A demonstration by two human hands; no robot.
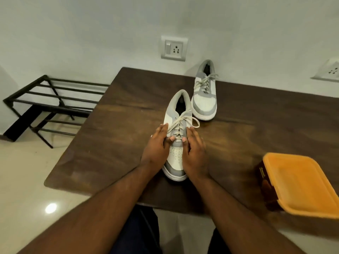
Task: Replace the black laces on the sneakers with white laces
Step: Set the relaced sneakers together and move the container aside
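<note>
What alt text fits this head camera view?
Two hands, left and right, clasp the near sneaker, laced white, on a dark wooden table. A second white-laced sneaker stands behind; an orange-lidded box sits right.

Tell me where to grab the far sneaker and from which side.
Take the far sneaker by its heel collar, coming from above. It stands upright on the table, toe toward the person and heel by the wall, so the open collar gives fingers an edge to hook, probably easier than its smooth sides. Its right flank is also free. Both hands, left and right, now hold the near sneaker.
</note>
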